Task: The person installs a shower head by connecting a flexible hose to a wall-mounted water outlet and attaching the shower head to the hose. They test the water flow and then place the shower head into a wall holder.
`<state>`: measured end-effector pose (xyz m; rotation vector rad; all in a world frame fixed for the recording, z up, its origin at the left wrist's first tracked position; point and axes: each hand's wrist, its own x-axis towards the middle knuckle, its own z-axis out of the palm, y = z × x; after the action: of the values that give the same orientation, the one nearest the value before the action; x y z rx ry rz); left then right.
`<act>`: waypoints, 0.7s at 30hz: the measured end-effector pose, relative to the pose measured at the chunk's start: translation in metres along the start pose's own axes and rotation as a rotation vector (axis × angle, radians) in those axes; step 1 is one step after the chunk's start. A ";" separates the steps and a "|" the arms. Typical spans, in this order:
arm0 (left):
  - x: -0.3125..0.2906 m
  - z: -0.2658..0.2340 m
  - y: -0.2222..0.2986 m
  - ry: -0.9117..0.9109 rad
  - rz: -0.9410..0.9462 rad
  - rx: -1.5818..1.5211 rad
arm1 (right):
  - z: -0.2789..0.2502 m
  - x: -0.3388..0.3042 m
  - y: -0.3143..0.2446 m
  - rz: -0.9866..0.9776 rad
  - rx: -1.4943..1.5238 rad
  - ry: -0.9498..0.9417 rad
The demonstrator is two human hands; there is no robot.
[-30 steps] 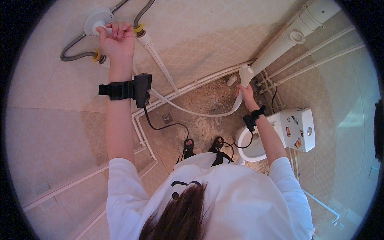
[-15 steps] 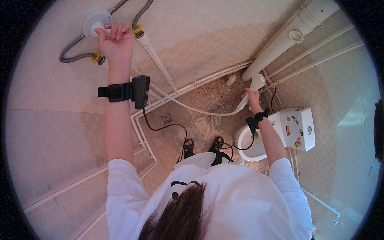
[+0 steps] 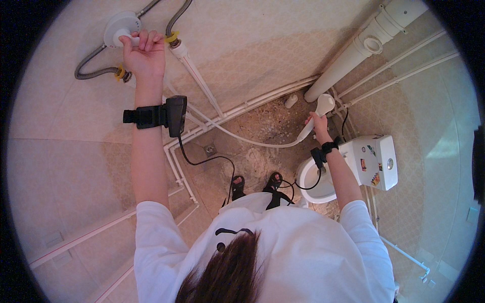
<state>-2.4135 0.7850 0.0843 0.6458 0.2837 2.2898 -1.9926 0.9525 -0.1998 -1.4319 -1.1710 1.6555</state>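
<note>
Valve [image 3: 115,25]: a smooth, round white disc sat on the patterned wall [image 3: 237,40], its short lever [image 3: 135,40] jutting out; grey braided tubes [image 3: 90,76] curved from it.
Left hand [image 3: 145,56]: the fingers were curled around the lever.
Sprayer [image 3: 325,104]: its glossy white, rounded head and slim handle were above the floor [image 3: 247,161], near the toilet [image 3: 380,162].
Right hand [image 3: 319,124]: the fingers grasped the sprayer's handle.
Hose [image 3: 252,143]: pale and smooth, it hung in a slack curve from the handle.
Floor: it looked rough, stained and crumbly.
Toilet: it was glossy white, with a boxy tank.

Beige tiled walls [image 3: 242,35]; stained floor [image 3: 252,164]
</note>
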 end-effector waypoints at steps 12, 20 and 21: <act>0.001 -0.006 0.000 -0.006 0.002 0.056 | 0.000 -0.003 -0.003 0.009 0.001 -0.024; -0.001 -0.005 0.000 -0.012 0.031 0.104 | 0.001 0.001 -0.001 0.011 -0.007 -0.028; -0.001 -0.005 0.001 -0.015 0.025 0.099 | 0.002 0.001 -0.001 0.001 -0.001 -0.036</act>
<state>-2.4159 0.7835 0.0798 0.7198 0.3859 2.3055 -1.9945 0.9536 -0.1991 -1.4088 -1.1907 1.6876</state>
